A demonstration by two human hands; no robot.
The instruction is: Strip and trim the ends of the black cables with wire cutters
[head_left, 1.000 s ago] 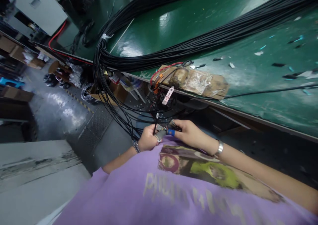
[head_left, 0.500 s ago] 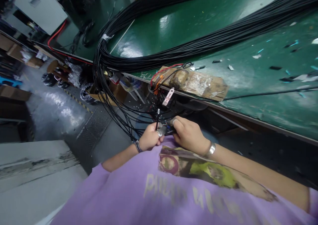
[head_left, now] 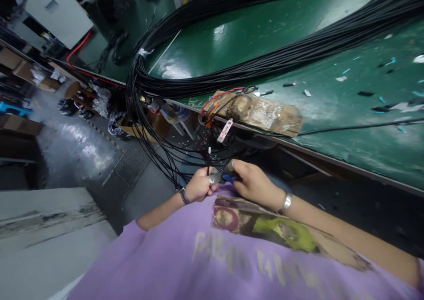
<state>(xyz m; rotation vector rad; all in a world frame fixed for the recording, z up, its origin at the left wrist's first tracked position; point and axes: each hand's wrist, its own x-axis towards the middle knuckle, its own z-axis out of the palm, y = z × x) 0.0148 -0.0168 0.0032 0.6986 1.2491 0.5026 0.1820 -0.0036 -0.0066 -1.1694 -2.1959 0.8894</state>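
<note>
Close to the purple shirt, my left hand [head_left: 198, 186] is closed around a black cable [head_left: 208, 162]. The cable's thin end points up and carries a white tip [head_left: 209, 150]. Grey wrapping covers the left thumb. Fingers of my right hand [head_left: 255, 183] are curled around a small dark object with a blue part [head_left: 228, 178], and its kind is too blurred to name. That object lies against or very near the left thumb; I cannot tell whether it touches the cable.
Thick bundles of black cable [head_left: 205, 81] lie on the green table [head_left: 198, 57] and hang over its edge. A taped cardboard piece [head_left: 278, 118] with red and black wires sits at the edge, beside a pale tag [head_left: 225, 131]. Scraps litter the right side. A white surface [head_left: 56, 220] stands lower left.
The right hand has shifted slightly right, and more of the blue part shows between the hands. The cable end has moved slightly lower and left. The left hand stays closed.
</note>
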